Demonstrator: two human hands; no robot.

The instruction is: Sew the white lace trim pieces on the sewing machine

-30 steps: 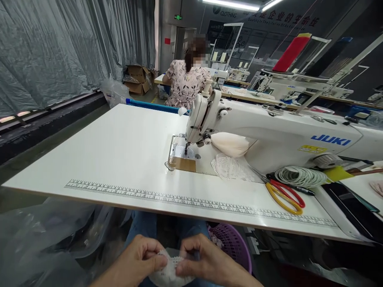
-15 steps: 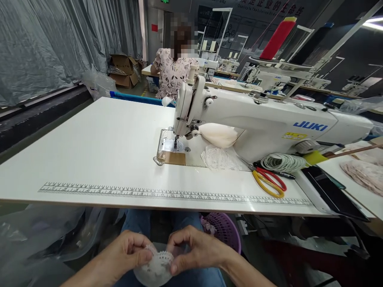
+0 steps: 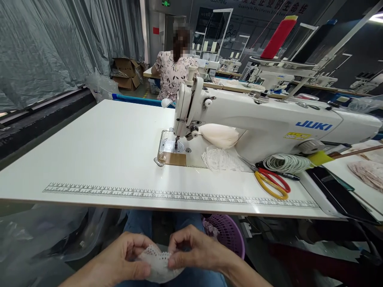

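Together, the left hand (image 3: 131, 257) and right hand (image 3: 191, 249) grip a sheer white lace-edged fabric piece (image 3: 161, 266) between thumbs and fingers, held above the lap, below the front edge of a white JUKI sewing machine (image 3: 254, 115) table (image 3: 98, 151).

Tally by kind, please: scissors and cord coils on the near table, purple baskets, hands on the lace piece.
Scissors: 1
Cord coil: 1
Purple basket: 1
Hands on lace piece: 2, left hand and right hand
Total: 5
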